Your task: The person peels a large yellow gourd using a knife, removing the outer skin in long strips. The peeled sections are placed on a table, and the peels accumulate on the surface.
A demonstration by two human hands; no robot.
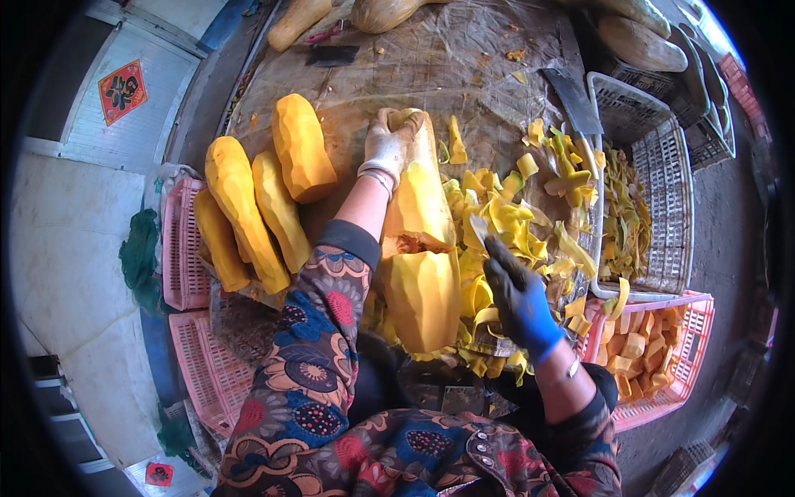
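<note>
My left hand [390, 146], in a white glove with a soiled palm side, grips the far end of a long squash [417, 199]. Yellow flesh shows on most of that squash, while paler skin remains near the hand. At its near end a ragged opening exposes orange pulp, and a peeled squash section [422, 298] lies against it, closest to my body. To the right, my right hand [518, 298], in a blue and black glove, holds a small bladed tool [479, 228], its handle hidden by the fingers. The blade is over a heap of yellow peelings [497, 217], apart from the squash.
Several peeled squashes [242, 205] lie at left. A cleaver [571, 99] rests by a white crate [671, 199] of peelings; another dark blade [332, 56] lies farther back. A pink crate [695, 360] holds cut chunks. Unpeeled squashes [640, 43] are piled at far right.
</note>
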